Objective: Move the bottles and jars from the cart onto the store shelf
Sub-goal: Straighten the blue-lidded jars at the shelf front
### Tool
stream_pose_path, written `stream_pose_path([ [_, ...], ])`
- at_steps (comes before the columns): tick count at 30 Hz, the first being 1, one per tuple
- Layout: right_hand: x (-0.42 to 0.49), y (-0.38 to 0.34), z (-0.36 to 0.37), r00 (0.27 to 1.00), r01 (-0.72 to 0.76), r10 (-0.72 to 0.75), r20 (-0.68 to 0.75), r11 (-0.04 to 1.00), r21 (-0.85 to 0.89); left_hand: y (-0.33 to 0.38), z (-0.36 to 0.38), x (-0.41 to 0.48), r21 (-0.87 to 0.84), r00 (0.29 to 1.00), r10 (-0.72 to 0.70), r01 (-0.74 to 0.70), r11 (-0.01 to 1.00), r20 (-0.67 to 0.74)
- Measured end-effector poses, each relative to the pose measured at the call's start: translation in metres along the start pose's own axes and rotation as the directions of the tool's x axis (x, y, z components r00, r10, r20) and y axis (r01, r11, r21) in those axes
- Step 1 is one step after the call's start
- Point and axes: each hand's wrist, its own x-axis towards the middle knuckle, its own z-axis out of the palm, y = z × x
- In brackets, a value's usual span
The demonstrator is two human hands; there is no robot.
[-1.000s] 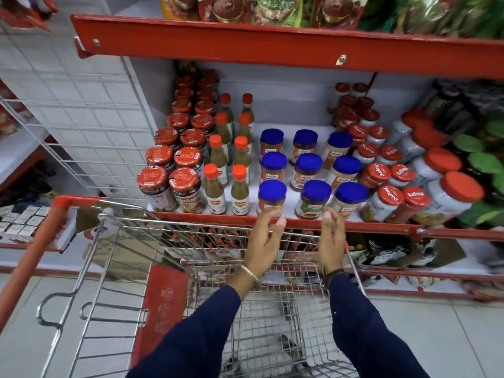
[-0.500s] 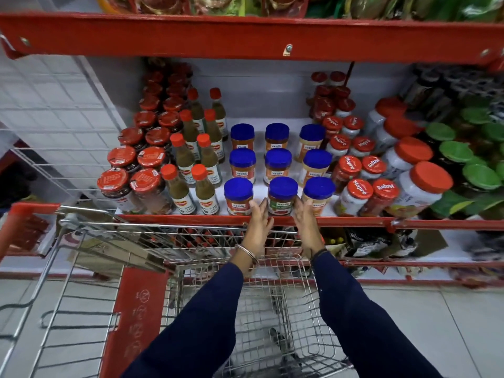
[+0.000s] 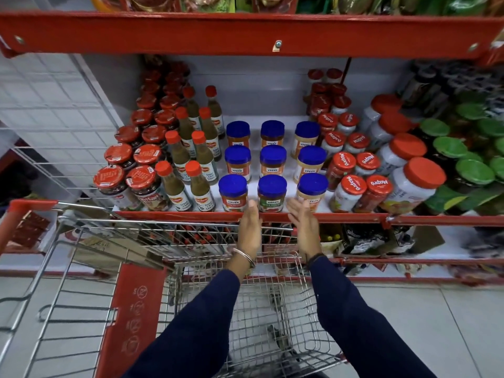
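Store shelf [image 3: 354,217]: red front lip, white deck, stocked in rows.

Blue-lidded jars [image 3: 272,159]: nine, upright, three rows of three, centre of deck. Front row at the lip: red-labelled jar [image 3: 233,192], green-labelled jar [image 3: 272,192], pale jar [image 3: 311,190].

Green sauce bottles [image 3: 191,159]: orange caps, upright, two columns just left of the blue-lidded jars.

Dark jars [image 3: 131,170]: red printed lids, two columns at far left, beside a white wire grid panel [image 3: 54,118].

Red-lidded jars [image 3: 351,170]: printed lids, just right of the blue-lidded group; larger white tubs [image 3: 414,184] with plain red lids beyond; green-lidded containers [image 3: 463,159] at far right.

Left hand [image 3: 249,230]: empty, fingers straight and together, palm facing inward, fingertips at the shelf lip below the gap between red-labelled and green-labelled jars. Contact with either jar not discernible. Metal bangle at wrist, dark blue sleeve.

Right hand [image 3: 302,225]: empty, fingers loosely spread, palm facing inward, fingertips at the lip just below the pale jar, holding nothing. Dark band at wrist, dark blue sleeve.

Cart [image 3: 245,309]: wire basket with red trim, parked against the shelf beneath both forearms; visible basket floor bare of bottles and jars.

Upper shelf [image 3: 245,31]: red fascia, packets above, blurred.
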Motion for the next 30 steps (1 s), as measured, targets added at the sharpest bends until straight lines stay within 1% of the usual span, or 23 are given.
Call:
stream_pose_path([
  [1, -0.005, 0.004, -0.006, 0.993, 0.041, -0.04, -0.109, 0.999, 0.006, -0.005, 0.004, -0.006, 0.019, 0.996, 0.049, -0.048, 0.999, -0.074],
  [2, -0.01, 0.007, -0.012, 0.976, 0.073, -0.07, -0.206, 0.997, 0.007, -0.009, 0.009, -0.013, 0.031, 0.99, 0.086, -0.083, 0.996, -0.109],
  [3, -0.011, 0.008, -0.02, 0.959, 0.096, -0.086, -0.272, 0.995, 0.023, -0.01, 0.015, -0.02, 0.047, 0.988, 0.115, -0.11, 0.993, -0.101],
  [4, -0.01, 0.008, -0.027, 0.946, 0.106, -0.085, -0.312, 0.993, 0.05, -0.01, 0.023, -0.025, 0.066, 0.99, 0.13, -0.126, 0.99, -0.051],
  [5, -0.007, 0.006, -0.033, 0.943, 0.11, -0.078, -0.322, 0.991, 0.08, -0.009, 0.032, -0.029, 0.086, 0.992, 0.126, -0.127, 0.988, 0.024],
  [6, -0.002, 0.004, -0.038, 0.951, 0.1, -0.067, -0.302, 0.99, 0.098, -0.008, 0.04, -0.029, 0.107, 0.99, 0.104, -0.114, 0.988, 0.099],
  [8, 0.009, -0.002, -0.045, 0.977, 0.063, -0.039, -0.21, 0.992, 0.108, 0.001, 0.055, -0.023, 0.122, 0.976, 0.024, -0.052, 0.991, 0.218],
  [10, 0.019, -0.009, -0.05, 0.993, 0.024, -0.011, -0.121, 0.994, 0.107, 0.013, 0.067, -0.015, 0.1, 0.964, -0.044, 0.018, 0.995, 0.262],
  [11, 0.023, -0.012, -0.052, 0.996, 0.011, -0.001, -0.085, 0.994, 0.107, 0.017, 0.071, -0.011, 0.066, 0.961, -0.055, 0.038, 0.997, 0.273],
  [14, 0.03, -0.016, -0.059, 0.999, -0.032, 0.036, -0.029, 0.992, 0.119, 0.025, 0.077, -0.003, -0.065, 0.947, -0.048, 0.073, 0.995, 0.317],
  [16, 0.03, -0.015, -0.064, 0.998, -0.053, 0.055, -0.013, 0.991, 0.124, 0.024, 0.075, 0.0, -0.104, 0.935, -0.043, 0.085, 0.991, 0.351],
  [19, 0.03, -0.015, -0.068, 0.997, -0.073, 0.074, -0.002, 0.988, 0.138, 0.021, 0.072, 0.003, -0.078, 0.925, -0.065, 0.101, 0.992, 0.374],
  [22, 0.031, -0.014, -0.071, 0.997, -0.076, 0.074, 0.019, 0.988, 0.135, 0.02, 0.073, 0.007, -0.067, 0.91, -0.142, 0.181, 0.981, 0.389],
  [25, 0.029, -0.018, -0.073, 0.996, -0.083, 0.078, 0.044, 0.989, 0.125, 0.017, 0.073, 0.01, -0.063, 0.915, -0.174, 0.211, 0.976, 0.363],
  [28, 0.028, -0.019, -0.073, 0.998, -0.07, 0.069, 0.009, 0.989, 0.133, 0.014, 0.071, 0.011, -0.071, 0.92, -0.18, 0.218, 0.973, 0.348],
  [30, 0.027, -0.017, -0.073, 0.997, -0.066, 0.069, -0.016, 0.986, 0.151, 0.016, 0.069, 0.012, -0.044, 0.918, -0.189, 0.217, 0.975, 0.35],
])
